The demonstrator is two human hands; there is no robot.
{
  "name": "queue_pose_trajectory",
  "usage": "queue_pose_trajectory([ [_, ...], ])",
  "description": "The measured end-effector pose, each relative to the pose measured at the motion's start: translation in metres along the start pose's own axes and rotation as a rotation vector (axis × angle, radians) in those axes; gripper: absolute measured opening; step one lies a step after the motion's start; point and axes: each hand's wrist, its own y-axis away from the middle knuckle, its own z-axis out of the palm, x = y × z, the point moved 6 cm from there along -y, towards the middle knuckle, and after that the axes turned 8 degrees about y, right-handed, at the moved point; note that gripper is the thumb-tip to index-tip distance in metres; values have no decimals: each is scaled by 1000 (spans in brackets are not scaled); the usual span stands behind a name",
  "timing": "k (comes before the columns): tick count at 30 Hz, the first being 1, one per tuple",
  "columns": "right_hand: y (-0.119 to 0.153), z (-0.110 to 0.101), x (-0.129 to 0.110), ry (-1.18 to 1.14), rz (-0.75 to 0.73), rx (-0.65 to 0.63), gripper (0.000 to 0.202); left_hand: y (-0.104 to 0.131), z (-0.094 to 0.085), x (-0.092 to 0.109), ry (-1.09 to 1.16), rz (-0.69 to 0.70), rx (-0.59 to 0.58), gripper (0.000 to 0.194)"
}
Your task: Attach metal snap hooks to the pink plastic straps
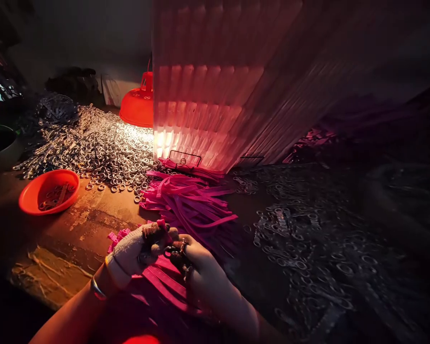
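Note:
My left hand (136, 248), in a pale glove with brown-wrapped fingertips, is closed in a pinch on a pink strap, whose end pokes out above the fingers. Pressed up close to it, my right hand (197, 263) has dark coverings on its fingers, which are curled inward. What lies between those fingers is hidden in shadow. Pink straps (165, 282) lie below both hands, and a bundle of more pink straps (189, 200) spreads over the table just beyond them.
A large heap of metal rings (111, 148) covers the back left under a red lamp (138, 107). Left stands a red bowl (26, 203) with small metal pieces inside. A translucent corrugated panel (208, 86) rises behind the straps. Dim rings (308, 253) scatter at right.

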Motion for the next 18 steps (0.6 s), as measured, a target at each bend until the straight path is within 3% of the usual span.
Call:
queue_pose_trajectory([
  [3,12,-22,7,143,7,172,30,0,7,-2,66,-5,-22,21],
  [5,19,-31,12,279,37,214,34,-5,6,-6,17,40,30,22],
  [9,23,-35,12,476,6,200,29,-13,9,-18,-198,142,99,32],
  [15,19,-33,6,727,37,176,24,-9,27,-27,-450,201,-7,37],
  [18,18,-29,0,928,-49,146,23,-7,30,-28,-551,196,-42,41],
])
